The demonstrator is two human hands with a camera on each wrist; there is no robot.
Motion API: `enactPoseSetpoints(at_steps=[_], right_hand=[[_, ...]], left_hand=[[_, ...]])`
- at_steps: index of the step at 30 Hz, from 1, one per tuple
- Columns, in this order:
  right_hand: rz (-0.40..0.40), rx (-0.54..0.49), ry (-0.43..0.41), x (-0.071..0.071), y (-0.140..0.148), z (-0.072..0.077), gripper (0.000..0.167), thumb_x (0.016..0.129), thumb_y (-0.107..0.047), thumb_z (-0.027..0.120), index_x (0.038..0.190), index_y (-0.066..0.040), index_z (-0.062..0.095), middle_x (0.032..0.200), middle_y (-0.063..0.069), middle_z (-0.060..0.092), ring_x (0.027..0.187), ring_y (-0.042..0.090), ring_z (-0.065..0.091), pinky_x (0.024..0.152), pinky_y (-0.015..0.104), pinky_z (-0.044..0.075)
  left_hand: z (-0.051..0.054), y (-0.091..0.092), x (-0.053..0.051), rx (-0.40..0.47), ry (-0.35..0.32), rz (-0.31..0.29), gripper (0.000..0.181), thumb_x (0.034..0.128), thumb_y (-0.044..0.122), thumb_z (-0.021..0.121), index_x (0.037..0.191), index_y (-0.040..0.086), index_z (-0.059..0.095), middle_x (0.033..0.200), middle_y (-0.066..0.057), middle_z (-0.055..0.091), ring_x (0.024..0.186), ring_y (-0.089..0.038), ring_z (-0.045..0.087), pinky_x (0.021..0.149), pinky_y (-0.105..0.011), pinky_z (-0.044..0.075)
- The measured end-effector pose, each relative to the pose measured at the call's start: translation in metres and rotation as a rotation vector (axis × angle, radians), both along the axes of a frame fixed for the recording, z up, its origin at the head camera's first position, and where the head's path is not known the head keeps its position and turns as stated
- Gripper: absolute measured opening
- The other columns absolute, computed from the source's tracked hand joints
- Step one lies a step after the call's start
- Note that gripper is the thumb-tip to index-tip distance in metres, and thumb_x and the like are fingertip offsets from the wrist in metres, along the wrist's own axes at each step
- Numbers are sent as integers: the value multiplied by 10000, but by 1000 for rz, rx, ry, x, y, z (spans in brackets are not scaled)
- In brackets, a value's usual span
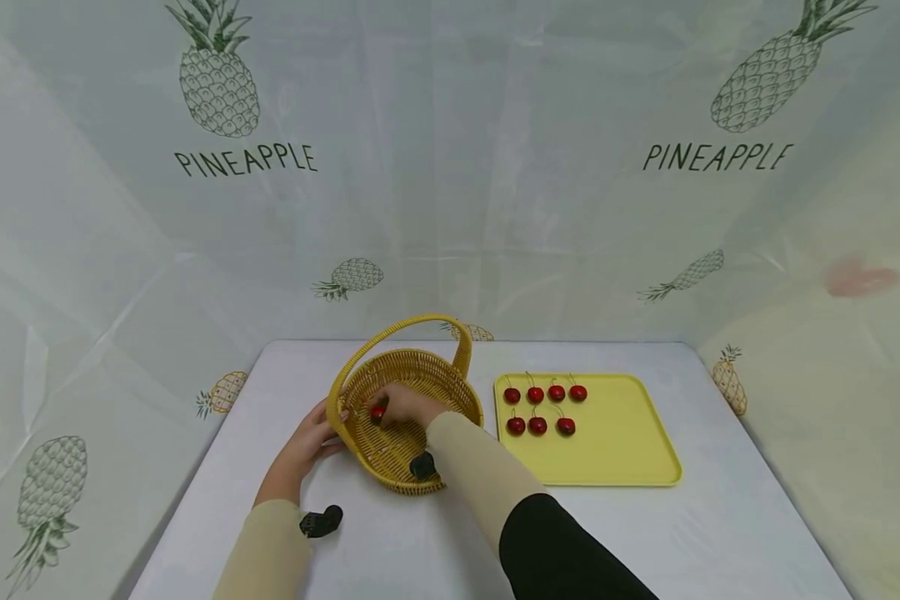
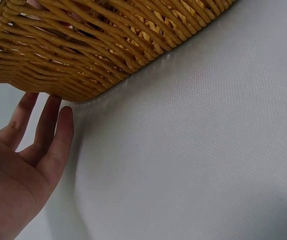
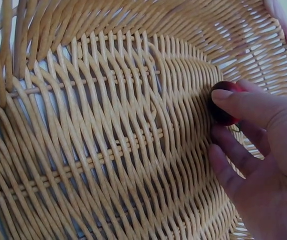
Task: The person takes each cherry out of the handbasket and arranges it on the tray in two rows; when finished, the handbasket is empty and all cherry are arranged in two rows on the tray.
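A yellow wicker basket [image 1: 401, 367] with a tall arched handle stands on the table's left half. My left hand [image 1: 313, 437] holds the basket's left side at the rim; the left wrist view shows fingers [image 2: 63, 132] against the outer weave, low down. Inside the basket, my right hand [image 1: 405, 406] pinches a dark red cherry [image 3: 223, 102] between thumb and fingertips, close to the woven wall. Only part of that cherry shows past the fingers in the head view. More cherries [image 1: 537, 426] with stems lie in two rows on a yellow tray [image 1: 622, 433] to the right.
The white table [image 1: 727, 517] carries the basket and tray side by side, with a narrow gap between them. Pale curtains with pineapple prints [image 1: 220, 92] hang behind and at both sides. Small black devices [image 1: 321, 522] sit at both wrists. The basket's handle arches over its far side.
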State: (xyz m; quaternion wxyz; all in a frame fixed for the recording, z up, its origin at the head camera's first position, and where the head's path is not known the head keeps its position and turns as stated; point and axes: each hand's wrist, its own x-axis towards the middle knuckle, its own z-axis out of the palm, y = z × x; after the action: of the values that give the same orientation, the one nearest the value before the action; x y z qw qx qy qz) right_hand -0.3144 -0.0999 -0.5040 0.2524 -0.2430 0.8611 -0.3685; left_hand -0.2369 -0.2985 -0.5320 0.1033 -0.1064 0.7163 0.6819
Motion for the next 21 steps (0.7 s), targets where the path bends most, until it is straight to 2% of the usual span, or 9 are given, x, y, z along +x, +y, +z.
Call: enactPoseSetpoints(at_steps=[5,10,15,21], right_hand=[[-10,-26,-21,0,3,2,356,791,39,771,1121,-89,731,1069,-15,663,911,98,567,765,224,496],[31,-7,18,-2,8,5,339,806,-12,777,1129,-105,733,1059,-39,653,892,76,552,743,207,480],[72,-12,33,0,17,14,339,818,-25,768,1140,-125,733,1102,-49,654,915,68,547,742,208,482],[71,-24,30,6,30,28,364,810,-1,763,1155,-115,727,1102,-52,652,917,95,532,712,218,488]], left_hand=[[0,0,0,-3,-4,-2,611,983,252,596,1529,210,325,1452,-213,420,1172,-369,555,899,-493,509],[1,0,0,12,-1,-16,601,992,240,578,1531,202,315,1459,-223,408,1169,-360,557,910,-505,500],[1,-1,1,32,-2,-14,609,991,227,584,1533,190,310,1463,-223,397,1159,-355,561,909,-517,497],[1,-3,1,36,5,-37,622,996,232,576,1544,192,286,1470,-225,371,1178,-364,545,914,-506,497]])
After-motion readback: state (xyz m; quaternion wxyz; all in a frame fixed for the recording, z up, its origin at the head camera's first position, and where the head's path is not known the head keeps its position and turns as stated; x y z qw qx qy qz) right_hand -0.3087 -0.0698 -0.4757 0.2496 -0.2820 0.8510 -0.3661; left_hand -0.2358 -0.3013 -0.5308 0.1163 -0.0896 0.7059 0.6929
